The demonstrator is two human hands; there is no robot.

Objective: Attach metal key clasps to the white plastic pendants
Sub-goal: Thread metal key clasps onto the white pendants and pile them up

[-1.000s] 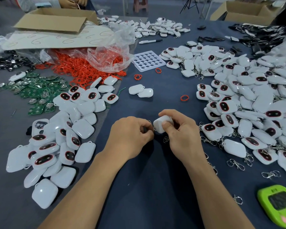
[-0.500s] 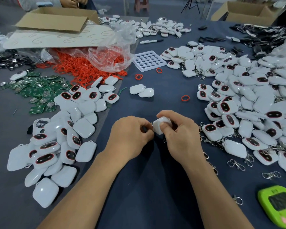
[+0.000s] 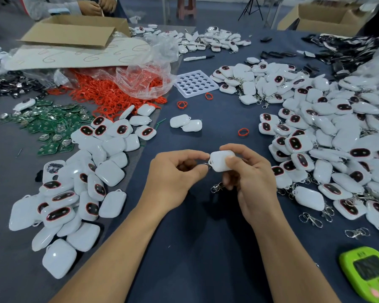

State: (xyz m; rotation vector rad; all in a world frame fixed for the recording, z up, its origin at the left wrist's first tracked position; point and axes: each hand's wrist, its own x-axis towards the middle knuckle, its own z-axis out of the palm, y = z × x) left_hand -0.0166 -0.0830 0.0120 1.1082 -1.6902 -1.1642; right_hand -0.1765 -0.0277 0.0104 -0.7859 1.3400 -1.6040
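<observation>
Your right hand [image 3: 252, 180] grips one white rounded plastic pendant [image 3: 220, 160], thumb across its front and fingers [image 3: 234, 149] curled over its top. The pendant is held up above the dark blue surface [image 3: 206, 248] at centre of view, plain white face showing. Your left hand [image 3: 173, 176] has thumb and index clenched at the pendant's left corner, pinching a small silver metal clasp ring [image 3: 207, 164]; the other left fingers are curled in. The ring touches the pendant corner, but you cannot tell if it is threaded through. A second silver key clasp [image 3: 217, 188] shows just under your right hand; whether it is hanging or lying, cannot tell.

Left of your hands is a heap of white pendants [image 3: 92, 182], some with red-rimmed dark oval windows facing up. To the right is a bigger pendant heap [image 3: 337, 149], many with clasps on. Loose silver clasps [image 3: 311, 219] lie on the surface beside it. A lime green digital timer [image 3: 370, 274] is at bottom right.

Two white pendants [image 3: 185, 123], touching each other, lie beyond your hands, with a single red rubber ring [image 3: 243, 132] near them. Farther back:
- a pile of red rubber rings [image 3: 109, 95], partly under a clear plastic bag [image 3: 144, 73]
- green circuit boards [image 3: 50, 125]
- a white plastic tray with round holes [image 3: 195, 83]
- a brown cardboard box [image 3: 74, 32]

Another person's hands [image 3: 96, 6] are at top left.
</observation>
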